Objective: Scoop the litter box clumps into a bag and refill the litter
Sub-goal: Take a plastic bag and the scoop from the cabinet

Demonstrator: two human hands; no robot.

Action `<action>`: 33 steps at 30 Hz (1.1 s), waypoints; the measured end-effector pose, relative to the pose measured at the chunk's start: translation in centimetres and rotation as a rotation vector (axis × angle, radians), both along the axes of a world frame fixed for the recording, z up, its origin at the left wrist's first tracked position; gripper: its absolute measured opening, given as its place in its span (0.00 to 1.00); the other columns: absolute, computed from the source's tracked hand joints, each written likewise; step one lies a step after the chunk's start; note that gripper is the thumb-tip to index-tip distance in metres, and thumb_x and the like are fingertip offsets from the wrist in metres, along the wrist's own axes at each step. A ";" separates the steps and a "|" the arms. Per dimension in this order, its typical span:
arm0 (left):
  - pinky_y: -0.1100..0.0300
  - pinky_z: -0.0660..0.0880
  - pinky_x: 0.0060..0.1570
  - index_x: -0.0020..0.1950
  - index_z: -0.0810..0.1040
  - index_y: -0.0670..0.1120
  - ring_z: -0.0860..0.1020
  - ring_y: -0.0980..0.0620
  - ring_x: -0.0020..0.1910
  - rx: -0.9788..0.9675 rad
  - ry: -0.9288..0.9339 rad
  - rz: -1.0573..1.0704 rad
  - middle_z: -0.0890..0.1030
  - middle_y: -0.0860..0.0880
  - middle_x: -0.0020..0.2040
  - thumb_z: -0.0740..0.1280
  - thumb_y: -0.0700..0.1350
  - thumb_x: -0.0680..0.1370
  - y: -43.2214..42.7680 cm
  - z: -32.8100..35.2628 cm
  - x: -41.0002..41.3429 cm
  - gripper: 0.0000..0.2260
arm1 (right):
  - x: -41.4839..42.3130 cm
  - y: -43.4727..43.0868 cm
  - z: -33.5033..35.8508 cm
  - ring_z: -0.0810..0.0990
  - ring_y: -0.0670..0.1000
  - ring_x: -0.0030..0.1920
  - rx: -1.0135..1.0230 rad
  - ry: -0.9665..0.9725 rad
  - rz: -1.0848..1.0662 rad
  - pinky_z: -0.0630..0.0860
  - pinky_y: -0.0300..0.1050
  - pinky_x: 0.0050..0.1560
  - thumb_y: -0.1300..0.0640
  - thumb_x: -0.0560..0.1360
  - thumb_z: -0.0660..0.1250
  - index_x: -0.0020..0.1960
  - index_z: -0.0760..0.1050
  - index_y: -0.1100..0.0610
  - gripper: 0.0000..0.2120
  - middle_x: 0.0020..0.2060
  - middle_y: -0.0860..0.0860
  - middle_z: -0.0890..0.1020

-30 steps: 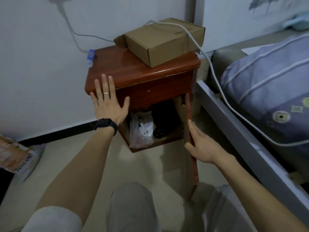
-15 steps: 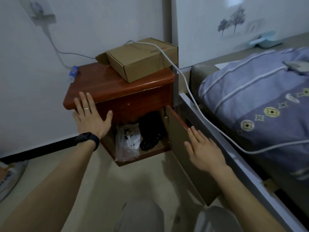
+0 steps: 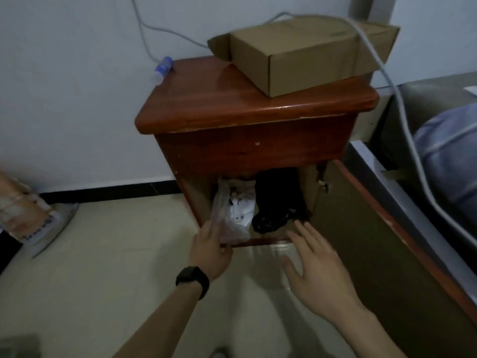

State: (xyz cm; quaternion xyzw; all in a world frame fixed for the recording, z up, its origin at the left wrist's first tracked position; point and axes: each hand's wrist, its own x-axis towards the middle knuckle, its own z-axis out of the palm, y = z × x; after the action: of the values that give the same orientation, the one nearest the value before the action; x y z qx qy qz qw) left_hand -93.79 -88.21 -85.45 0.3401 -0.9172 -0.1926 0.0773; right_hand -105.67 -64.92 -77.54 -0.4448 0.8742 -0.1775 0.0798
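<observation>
A red-brown nightstand (image 3: 258, 148) stands against the wall with its door (image 3: 361, 228) swung open to the right. On its lower shelf lie a clear plastic bag (image 3: 240, 210) with white paper inside and a black plastic bag (image 3: 278, 202). My left hand (image 3: 210, 250), with a black wristband, lies along the clear bag's left side with its fingers straight, touching it. My right hand (image 3: 317, 264) is spread open just in front of the shelf, fingertips close to the black bag. No litter box or scoop is in view.
A cardboard box (image 3: 309, 52) and a small bottle (image 3: 162, 69) sit on the nightstand top, and a grey cable (image 3: 402, 120) runs over the box. A bed (image 3: 449, 161) with a blue blanket is at the right. A printed sack (image 3: 23, 215) lies on the floor at left.
My left hand dropped from the nightstand's top edge to the clear bag. My right hand left the door and moved toward the black bag. The camera came closer and lower.
</observation>
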 end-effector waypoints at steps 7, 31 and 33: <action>0.53 0.62 0.71 0.78 0.55 0.52 0.54 0.45 0.76 0.226 -0.128 0.103 0.49 0.48 0.79 0.64 0.55 0.77 -3.8 -10.4 -1.6 0.32 | -1.9 -7.8 -14.2 0.56 0.53 0.77 0.462 -0.345 0.164 0.59 0.45 0.75 0.46 0.81 0.55 0.78 0.59 0.54 0.27 0.78 0.52 0.60; 0.50 0.74 0.51 0.79 0.41 0.48 0.72 0.41 0.62 0.144 -0.153 0.088 0.70 0.43 0.65 0.62 0.38 0.76 -8.0 -13.8 -3.5 0.39 | -8.2 -30.1 -24.8 0.78 0.62 0.54 0.289 -0.345 -0.375 0.79 0.57 0.54 0.42 0.76 0.61 0.58 0.75 0.58 0.21 0.55 0.59 0.79; 0.51 0.74 0.53 0.80 0.42 0.49 0.71 0.41 0.63 0.172 -0.119 0.087 0.69 0.43 0.68 0.61 0.37 0.76 -7.9 -13.8 -1.9 0.38 | -7.9 -30.1 -24.6 0.79 0.60 0.46 0.180 -0.401 -0.418 0.79 0.51 0.44 0.47 0.75 0.64 0.54 0.72 0.61 0.18 0.48 0.59 0.79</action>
State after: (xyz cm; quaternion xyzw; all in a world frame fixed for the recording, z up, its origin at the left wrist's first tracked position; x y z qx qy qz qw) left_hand -95.69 -96.09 -99.23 0.3956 -0.8846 -0.2468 0.0014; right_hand -113.52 -95.06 -102.14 -0.2025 0.9259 -0.1962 0.2514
